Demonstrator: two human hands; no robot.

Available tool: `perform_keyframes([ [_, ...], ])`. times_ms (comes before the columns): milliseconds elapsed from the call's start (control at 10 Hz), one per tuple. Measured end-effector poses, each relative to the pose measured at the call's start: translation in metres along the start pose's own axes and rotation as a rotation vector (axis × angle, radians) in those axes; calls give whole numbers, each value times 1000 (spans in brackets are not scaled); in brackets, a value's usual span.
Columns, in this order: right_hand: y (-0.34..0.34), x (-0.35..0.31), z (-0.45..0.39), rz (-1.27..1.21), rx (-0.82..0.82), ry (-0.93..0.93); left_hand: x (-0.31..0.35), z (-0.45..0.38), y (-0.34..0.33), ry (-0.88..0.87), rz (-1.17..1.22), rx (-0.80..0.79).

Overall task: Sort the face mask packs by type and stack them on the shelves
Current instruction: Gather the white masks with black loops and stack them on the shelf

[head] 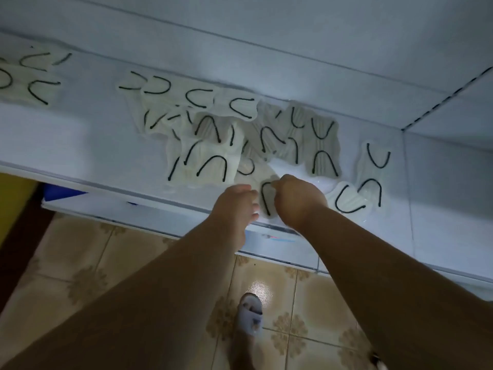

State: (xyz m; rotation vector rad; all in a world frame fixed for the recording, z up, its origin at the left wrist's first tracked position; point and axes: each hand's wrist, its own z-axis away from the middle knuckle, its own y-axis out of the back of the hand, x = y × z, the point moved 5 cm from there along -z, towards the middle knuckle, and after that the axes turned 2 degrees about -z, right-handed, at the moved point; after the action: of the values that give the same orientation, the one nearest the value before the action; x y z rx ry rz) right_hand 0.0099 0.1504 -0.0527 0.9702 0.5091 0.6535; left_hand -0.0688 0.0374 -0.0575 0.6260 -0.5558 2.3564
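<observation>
Several clear packs of pale face masks with black ear loops lie scattered over a white shelf top. The main heap spreads across the middle. One mask pack sits at the shelf's front edge between my hands. My left hand grips its left side with curled fingers. My right hand grips its right side and top, fingers curled over it. Two more packs lie to the right, and a small group of packs lies far left.
A lower white shelf juts out under the top one. White tiled wall closes the right side. A yellow object stands at the left. Below is patterned beige floor tile and my foot in a grey slipper.
</observation>
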Motion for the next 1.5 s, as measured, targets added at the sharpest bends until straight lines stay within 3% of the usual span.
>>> perform_keyframes([
  [100,-1,6,0,-104,53,-27,-8,-9,-7,-8,-9,106],
  [200,-10,8,-1,-100,7,-79,-15,-5,-7,-57,-43,229],
  [500,13,22,-7,-580,137,-237,-20,3,-11,-55,37,319],
  [600,31,34,6,-900,122,-288,-21,2,-12,-52,76,305],
  [700,37,37,24,-999,52,-260,-21,11,-25,50,284,181],
  [800,40,37,38,-1042,128,-256,-11,17,-36,-4,281,89],
  [1000,33,18,53,-1193,154,-258,12,58,-11,-110,-20,16],
  [1200,27,-48,22,-1074,198,-104,34,54,70,-162,-22,192],
  [1300,27,-86,-6,-866,167,-29,44,33,112,-132,-8,261],
  [1400,30,-116,-39,-654,122,42,55,21,139,-125,14,247],
  [1500,26,-134,-71,-551,6,-16,61,12,153,-105,17,181],
])
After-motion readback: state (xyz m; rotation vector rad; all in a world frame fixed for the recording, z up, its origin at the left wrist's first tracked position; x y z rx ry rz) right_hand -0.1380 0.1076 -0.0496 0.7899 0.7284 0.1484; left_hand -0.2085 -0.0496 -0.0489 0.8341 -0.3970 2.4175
